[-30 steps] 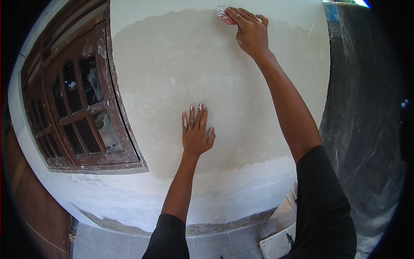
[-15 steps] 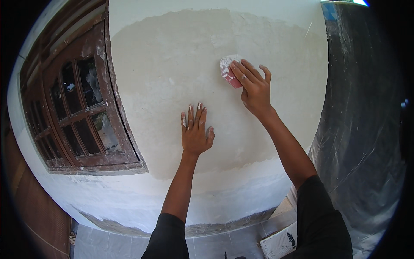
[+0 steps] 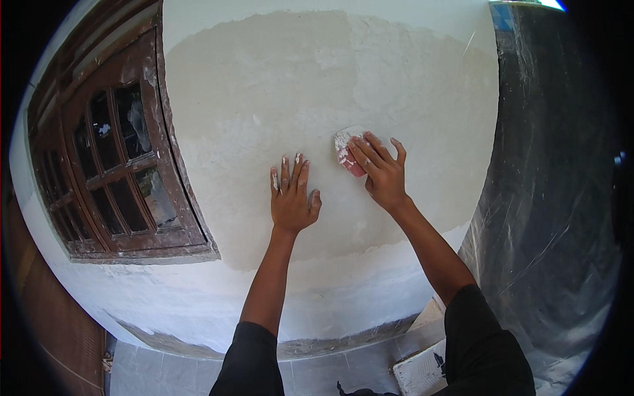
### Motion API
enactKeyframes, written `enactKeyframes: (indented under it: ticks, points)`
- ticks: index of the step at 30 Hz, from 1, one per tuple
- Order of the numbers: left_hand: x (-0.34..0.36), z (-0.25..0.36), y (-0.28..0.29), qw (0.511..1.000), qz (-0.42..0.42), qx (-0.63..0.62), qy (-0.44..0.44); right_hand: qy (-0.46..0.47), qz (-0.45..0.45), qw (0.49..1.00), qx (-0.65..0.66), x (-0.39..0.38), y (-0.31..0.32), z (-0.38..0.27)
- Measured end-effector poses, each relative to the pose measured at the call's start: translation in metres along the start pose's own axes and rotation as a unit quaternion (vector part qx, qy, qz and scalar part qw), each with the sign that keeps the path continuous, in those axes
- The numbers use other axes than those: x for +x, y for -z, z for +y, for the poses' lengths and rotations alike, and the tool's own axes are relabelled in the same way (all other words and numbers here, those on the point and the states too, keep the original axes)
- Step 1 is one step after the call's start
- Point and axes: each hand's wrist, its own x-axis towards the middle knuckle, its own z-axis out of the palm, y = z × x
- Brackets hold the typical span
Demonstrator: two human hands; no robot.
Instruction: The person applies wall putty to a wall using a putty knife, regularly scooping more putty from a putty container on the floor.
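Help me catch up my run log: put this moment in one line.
left grip: fingers spread on wall | right grip: holding pink spreader, white-smeared, against wall | brown window: left of both

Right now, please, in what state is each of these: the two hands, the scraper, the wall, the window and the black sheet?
Left hand: open, fingers spread on the wall, white smears on fingertips.
Right hand: closed on the scraper.
Scraper: red, partly coated in white paste, against the wall.
Wall: greyish-beige patch in the middle, whiter above and below.
Window: looks closed, frame stained.
Black sheet: hanging, wrinkled.
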Motion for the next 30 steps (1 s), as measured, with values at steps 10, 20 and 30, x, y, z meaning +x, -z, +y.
enactKeyframes:
  ticks: [10, 20, 30]
  points:
    - [0.003, 0.005, -0.006, 1.0, -0.014, 0.003, 0.002, -0.01, 0.056, 0.997, -0.043, 0.1, -0.012, 0.041]
    - [0.0, 0.001, -0.004, 1.0, 0.006, 0.001, -0.004, 0.017, 0.077, 0.997, -0.001, 0.05, 0.017, 0.02]
    - [-0.001, -0.001, 0.001, 1.0, -0.025, 0.002, -0.002, 0.007, 0.062, 0.998, -0.003, 0.11, -0.033, 0.011]
